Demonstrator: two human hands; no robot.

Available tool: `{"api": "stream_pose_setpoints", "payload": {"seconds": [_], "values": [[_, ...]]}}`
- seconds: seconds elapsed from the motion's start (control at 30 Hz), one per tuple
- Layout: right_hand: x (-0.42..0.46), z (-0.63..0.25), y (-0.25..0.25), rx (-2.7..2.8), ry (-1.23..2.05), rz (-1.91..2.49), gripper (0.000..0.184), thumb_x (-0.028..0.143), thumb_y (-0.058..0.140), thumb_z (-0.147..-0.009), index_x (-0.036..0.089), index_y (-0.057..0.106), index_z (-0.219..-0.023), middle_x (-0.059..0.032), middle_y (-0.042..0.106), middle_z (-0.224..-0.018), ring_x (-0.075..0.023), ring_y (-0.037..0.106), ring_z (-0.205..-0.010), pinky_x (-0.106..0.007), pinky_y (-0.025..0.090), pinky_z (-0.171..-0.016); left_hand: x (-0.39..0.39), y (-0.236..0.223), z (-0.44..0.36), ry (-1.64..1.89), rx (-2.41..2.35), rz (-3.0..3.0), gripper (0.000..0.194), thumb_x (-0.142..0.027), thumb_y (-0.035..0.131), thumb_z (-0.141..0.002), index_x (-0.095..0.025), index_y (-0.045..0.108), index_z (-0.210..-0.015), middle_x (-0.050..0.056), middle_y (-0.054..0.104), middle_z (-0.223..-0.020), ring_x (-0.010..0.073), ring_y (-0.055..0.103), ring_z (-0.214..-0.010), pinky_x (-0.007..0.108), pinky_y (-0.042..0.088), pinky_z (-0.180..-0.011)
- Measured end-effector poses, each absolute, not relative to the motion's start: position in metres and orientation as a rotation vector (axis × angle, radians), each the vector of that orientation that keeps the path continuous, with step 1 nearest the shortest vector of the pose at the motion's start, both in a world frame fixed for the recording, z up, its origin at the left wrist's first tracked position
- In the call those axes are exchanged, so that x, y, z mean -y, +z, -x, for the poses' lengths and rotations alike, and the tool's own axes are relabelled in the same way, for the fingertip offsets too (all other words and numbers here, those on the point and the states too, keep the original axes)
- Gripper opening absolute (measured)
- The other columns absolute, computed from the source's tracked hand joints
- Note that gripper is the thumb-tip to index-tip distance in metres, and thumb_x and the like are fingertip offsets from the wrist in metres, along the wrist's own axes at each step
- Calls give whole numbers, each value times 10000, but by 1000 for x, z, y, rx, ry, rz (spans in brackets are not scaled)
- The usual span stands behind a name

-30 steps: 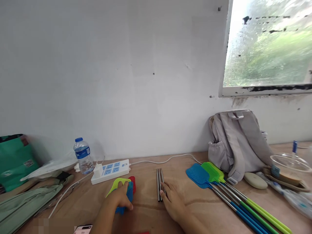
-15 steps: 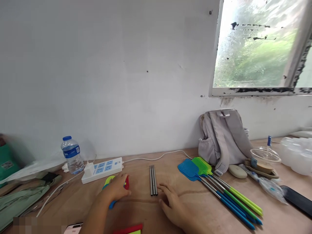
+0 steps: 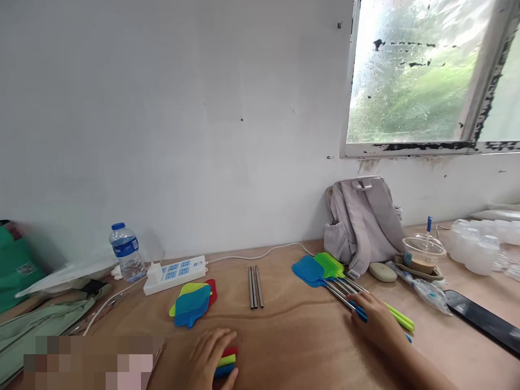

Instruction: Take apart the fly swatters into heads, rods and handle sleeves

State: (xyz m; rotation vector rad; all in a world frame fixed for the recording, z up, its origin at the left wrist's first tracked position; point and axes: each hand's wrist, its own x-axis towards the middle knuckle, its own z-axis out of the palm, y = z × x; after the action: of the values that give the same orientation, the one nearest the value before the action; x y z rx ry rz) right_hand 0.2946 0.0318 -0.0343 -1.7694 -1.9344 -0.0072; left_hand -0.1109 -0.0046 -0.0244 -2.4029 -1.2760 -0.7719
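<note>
My left hand (image 3: 211, 357) is at the bottom, fingers curved and thumb apart. Beside it, partly under it, lie red, yellow-green and blue plastic handles (image 3: 228, 359). My right hand (image 3: 374, 319) curls over the handles of the fly swatters (image 3: 309, 270), which have blue and green heads and metal rods; its fingers hide part of the handles. Loose swatter heads, yellow, red and blue (image 3: 193, 304), lie overlapped left of centre. Several thin metal tubes (image 3: 255, 287) rest side by side in the middle.
A power strip (image 3: 175, 275) with its cable and a water bottle (image 3: 127, 253) stand by the wall. At right are a grey backpack (image 3: 361, 225), a tan oval object (image 3: 382, 272), a drink cup (image 3: 423, 252), white plastic bottles (image 3: 479, 249) and a black phone (image 3: 483, 322).
My left hand has left the loose swatter heads and come down toward me to the coloured handles. My right hand has moved right, from beside the metal tubes onto the fly swatter handles.
</note>
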Motion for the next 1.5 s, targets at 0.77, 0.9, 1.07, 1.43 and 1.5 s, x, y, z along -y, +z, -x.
{"api": "stream_pose_setpoints", "payload": {"seconds": [0.77,0.9,1.07,1.43,1.5], "values": [[-50,-318,-56,1595,-53,1614,302,461,335,-822,200,482,-787,-95,552,-788,-241,558,-766,-383,433,-728,-4,-27,109,-716,1918,2598,532,-86,454,-604,-271,622,-1074,44,579,-1049,224,539,-996,365,424,-887],[-38,-292,-43,1459,203,1500,317,507,326,-837,222,441,-758,-12,499,-630,-186,495,-595,-323,413,-589,-1,-28,115,-839,1783,2478,557,-129,477,-652,-256,531,-1191,51,581,-1144,253,525,-1056,411,420,-906],[-20,-237,-43,1218,729,1195,388,575,360,-817,219,387,-664,49,355,-548,-109,346,-469,-236,320,-451,7,-11,91,-1173,1549,2529,374,-271,476,-783,-239,540,-1151,63,588,-1152,250,515,-1082,381,408,-929],[3,-136,-38,1307,1089,1038,439,653,422,-747,221,499,-736,36,405,-551,-116,365,-497,-247,342,-491,-23,37,-52,-3485,1773,2279,413,-591,493,-748,-181,505,-797,-19,504,-657,105,517,-614,243,429,-619],[1,-128,-35,1295,1166,1019,483,689,411,-724,213,444,-652,45,378,-536,-101,347,-492,-234,330,-486,-32,41,-53,-3639,1750,1930,418,-583,557,-705,-179,452,-678,-71,385,-548,56,397,-476,192,365,-491]]}}
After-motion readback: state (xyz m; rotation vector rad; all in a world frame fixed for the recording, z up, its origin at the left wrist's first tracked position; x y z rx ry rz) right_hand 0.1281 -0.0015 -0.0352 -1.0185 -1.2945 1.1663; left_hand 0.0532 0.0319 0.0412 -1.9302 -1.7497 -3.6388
